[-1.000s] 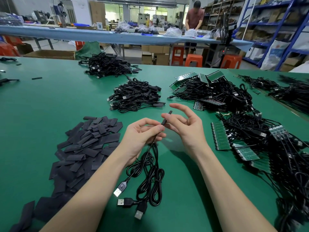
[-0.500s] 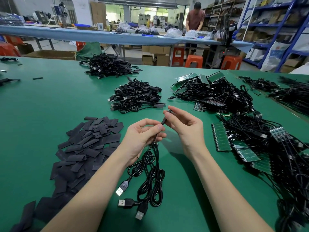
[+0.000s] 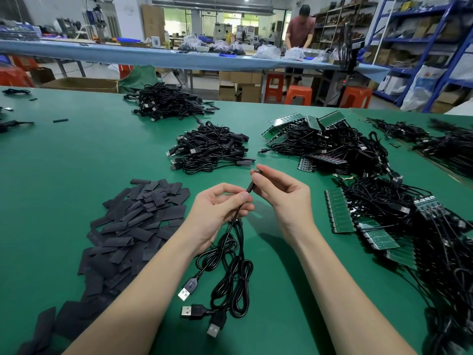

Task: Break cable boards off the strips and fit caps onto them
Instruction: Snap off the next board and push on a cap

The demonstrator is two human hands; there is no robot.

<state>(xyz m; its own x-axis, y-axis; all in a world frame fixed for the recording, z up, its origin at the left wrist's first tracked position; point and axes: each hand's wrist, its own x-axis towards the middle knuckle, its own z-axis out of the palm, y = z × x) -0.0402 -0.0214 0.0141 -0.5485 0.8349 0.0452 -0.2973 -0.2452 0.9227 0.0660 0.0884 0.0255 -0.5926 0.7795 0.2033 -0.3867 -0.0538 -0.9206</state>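
A worker's right hand has closed in on a black cap, thumb and forefinger now pinching its far end where a second ago those fingers stood fanned open. The left hand pinches the cable just below the cap's near end, its lead (three USB plugs trail toward the wrists) drooping to the green table. The cap appears to be going on over the board, which cannot be seen. Loose caps lie heaped left of the left hand; board strips wait right of the right hand, finished cables beyond both.
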